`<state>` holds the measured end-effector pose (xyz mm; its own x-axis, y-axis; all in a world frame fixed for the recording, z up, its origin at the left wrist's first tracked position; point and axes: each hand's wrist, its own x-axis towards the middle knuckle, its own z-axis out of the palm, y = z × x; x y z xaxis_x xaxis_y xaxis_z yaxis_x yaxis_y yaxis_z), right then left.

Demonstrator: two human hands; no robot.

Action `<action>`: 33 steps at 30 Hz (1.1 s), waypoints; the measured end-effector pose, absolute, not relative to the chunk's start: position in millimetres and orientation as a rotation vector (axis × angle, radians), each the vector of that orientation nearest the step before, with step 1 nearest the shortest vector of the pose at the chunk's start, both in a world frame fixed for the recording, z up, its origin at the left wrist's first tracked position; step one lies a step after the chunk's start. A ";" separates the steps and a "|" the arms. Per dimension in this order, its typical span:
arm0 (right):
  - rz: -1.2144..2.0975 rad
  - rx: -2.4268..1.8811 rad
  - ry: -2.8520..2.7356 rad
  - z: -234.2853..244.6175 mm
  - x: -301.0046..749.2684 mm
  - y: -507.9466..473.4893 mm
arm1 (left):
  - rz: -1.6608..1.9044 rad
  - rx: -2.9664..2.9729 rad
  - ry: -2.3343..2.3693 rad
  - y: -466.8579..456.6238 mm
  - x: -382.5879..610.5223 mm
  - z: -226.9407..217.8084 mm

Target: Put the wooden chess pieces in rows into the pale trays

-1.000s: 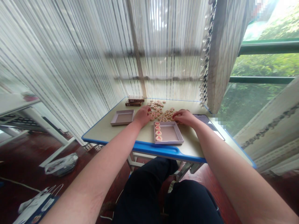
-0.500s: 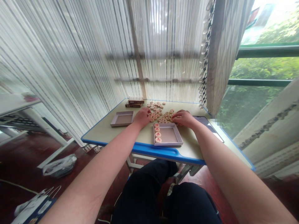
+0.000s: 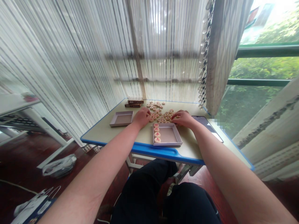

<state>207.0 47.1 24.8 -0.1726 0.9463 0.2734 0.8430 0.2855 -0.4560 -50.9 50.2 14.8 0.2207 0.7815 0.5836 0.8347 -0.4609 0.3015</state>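
Round wooden Chinese chess pieces [image 3: 154, 109] lie loose in a spread across the middle and back of the desk. My left hand [image 3: 142, 115] is at the left side of the spread, its bent fingers closed on a chess piece [image 3: 147, 114] at the fingertips. Over on the right side, my right hand [image 3: 182, 118] has its fingers and thumb around another piece, mostly covered by the hand. Between my forearms sits a shallow pale box tray [image 3: 180, 139]. Along its left wall stand several pieces [image 3: 157, 134] in a column, red characters facing up.
A second shallow box tray [image 3: 112, 122] lies left of my left hand. Two small dark boxes [image 3: 133, 103] are stacked at the back left. Beside my right forearm is a phone or tablet [image 3: 205, 123]. A raised blue rim [image 3: 149, 149] edges the desk, and curtains [image 3: 163, 68] hang behind it.
Both hands stay among the loose pieces, with only slight finger movement. The view has shifted very slightly. The column in the tray looks the same.
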 end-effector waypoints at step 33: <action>0.199 -1.714 -2.068 20.7 211.8 51.3 | -1.068 -2.369 -1.573 55.6 -51.3 9.0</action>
